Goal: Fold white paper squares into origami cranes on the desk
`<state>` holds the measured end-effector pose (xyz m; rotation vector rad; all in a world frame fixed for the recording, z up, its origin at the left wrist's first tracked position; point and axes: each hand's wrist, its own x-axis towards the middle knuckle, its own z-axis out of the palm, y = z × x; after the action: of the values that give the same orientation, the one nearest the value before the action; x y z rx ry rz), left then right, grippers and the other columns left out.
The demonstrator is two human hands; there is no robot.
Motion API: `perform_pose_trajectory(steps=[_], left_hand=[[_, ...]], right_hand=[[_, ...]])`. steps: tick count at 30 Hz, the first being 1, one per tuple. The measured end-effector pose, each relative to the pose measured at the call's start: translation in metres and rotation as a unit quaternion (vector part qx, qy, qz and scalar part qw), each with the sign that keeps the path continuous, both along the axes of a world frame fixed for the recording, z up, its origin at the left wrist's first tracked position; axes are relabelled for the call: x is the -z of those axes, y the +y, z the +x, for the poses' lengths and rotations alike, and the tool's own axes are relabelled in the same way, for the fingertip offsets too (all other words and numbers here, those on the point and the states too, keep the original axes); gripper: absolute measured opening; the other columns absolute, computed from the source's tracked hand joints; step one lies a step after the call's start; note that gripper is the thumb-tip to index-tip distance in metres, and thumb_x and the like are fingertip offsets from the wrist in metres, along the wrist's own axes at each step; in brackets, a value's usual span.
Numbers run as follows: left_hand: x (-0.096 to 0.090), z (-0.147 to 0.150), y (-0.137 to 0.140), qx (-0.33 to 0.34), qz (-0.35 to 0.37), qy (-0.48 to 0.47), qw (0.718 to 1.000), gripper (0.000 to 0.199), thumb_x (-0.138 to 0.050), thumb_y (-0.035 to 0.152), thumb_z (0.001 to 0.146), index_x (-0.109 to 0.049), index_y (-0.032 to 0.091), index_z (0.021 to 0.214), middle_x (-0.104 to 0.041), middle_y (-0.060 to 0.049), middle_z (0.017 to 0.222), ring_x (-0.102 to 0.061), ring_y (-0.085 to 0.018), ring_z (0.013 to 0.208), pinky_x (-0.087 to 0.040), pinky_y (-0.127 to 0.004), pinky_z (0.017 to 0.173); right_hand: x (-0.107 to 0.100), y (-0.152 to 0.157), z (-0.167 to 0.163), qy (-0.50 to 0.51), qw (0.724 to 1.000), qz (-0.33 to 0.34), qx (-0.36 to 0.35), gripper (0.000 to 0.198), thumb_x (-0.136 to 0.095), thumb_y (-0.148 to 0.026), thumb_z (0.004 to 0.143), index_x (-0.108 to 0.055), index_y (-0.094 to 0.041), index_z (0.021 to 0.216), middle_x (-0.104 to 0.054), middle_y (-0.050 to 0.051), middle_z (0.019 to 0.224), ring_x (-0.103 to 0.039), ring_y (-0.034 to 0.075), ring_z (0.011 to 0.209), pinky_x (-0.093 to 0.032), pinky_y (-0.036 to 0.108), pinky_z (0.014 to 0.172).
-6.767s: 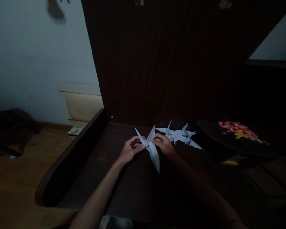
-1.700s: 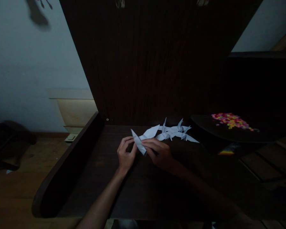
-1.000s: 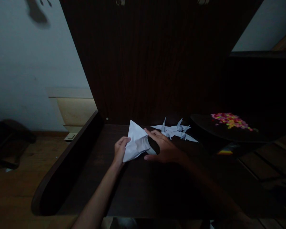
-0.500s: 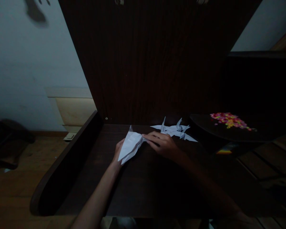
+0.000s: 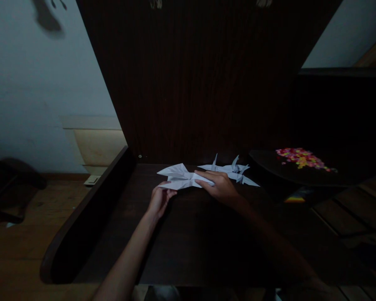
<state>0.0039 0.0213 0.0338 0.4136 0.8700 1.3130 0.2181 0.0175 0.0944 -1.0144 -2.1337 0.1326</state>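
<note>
A white folded paper (image 5: 178, 177) is held between my two hands above the dark desk top, with its left end spread into two pointed flaps. My left hand (image 5: 159, 200) pinches the lower flap near its tip. My right hand (image 5: 221, 187) grips the right end of the paper, thumb in front and fingers behind. Just behind my right hand lie white paper cranes (image 5: 230, 169), with pointed wings and upright tips; my hand hides part of them.
A dark wooden desk (image 5: 169, 242) has a raised side board (image 5: 87, 217) at left and a tall back panel (image 5: 200, 83). On a rounded shelf (image 5: 269, 169) at right sits a pile of small colourful pieces (image 5: 302, 159). A dark chair (image 5: 9, 192) stands at far left.
The folded paper has turned from a steep slant to lying nearly level, and its flaps have spread apart. My left hand has come lower on it; my right hand now grips more of it.
</note>
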Motion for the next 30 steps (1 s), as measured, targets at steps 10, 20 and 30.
perform_pose_trajectory(steps=[10,20,30], left_hand=[[-0.004,0.0,-0.002,0.011,0.045,0.012,0.999,0.008,-0.056,0.012,0.076,-0.063,0.008,0.077,-0.069,-0.01,0.068,-0.067,-0.016,0.06,-0.055,-0.023,0.058],[0.003,-0.002,0.003,0.012,0.07,0.041,0.997,0.01,-0.064,0.01,0.068,-0.062,0.011,0.078,-0.068,-0.006,0.066,-0.066,-0.016,0.06,-0.054,-0.024,0.059],[-0.006,0.001,-0.011,-0.061,0.181,0.0,0.982,0.02,-0.062,0.033,0.069,-0.054,0.017,0.061,-0.062,-0.004,0.075,-0.067,-0.027,0.091,-0.054,-0.039,0.081]], right_hand=[[-0.007,0.002,0.0,0.152,0.974,-0.17,0.016,0.031,-0.049,-0.039,0.09,-0.07,-0.019,0.098,-0.073,0.004,0.088,-0.068,0.019,0.076,-0.054,0.03,0.064],[-0.005,0.015,0.012,0.228,0.935,-0.271,-0.017,0.032,-0.057,-0.044,0.083,-0.071,-0.015,0.085,-0.069,0.004,0.079,-0.062,0.018,0.072,-0.048,0.029,0.063],[0.005,0.002,-0.013,0.244,0.961,-0.118,0.054,0.024,-0.054,-0.037,0.087,-0.068,-0.018,0.085,-0.071,0.005,0.08,-0.064,0.019,0.075,-0.051,0.029,0.066]])
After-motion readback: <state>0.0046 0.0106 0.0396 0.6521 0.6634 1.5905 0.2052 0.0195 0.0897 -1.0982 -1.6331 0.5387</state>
